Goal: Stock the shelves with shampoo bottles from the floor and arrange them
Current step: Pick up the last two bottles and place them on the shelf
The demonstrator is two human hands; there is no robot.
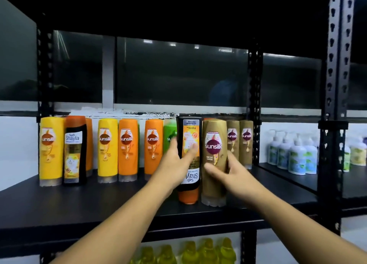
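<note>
Black bottle point(190, 176) held in your left hand point(174, 160), inverted | right hand point(232, 172) grips gold bottle point(214, 144) | flip black upright, square both forward.

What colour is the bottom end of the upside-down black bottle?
Orange; the head view shows it on the black bottle that the left hand holds.

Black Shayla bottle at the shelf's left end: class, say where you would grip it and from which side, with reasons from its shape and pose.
Grip the left Shayla bottle near its orange top, coming from the front and above. It stands upright, a yellow bottle close on one side and an orange bottle close behind; only top and front look free.
</note>
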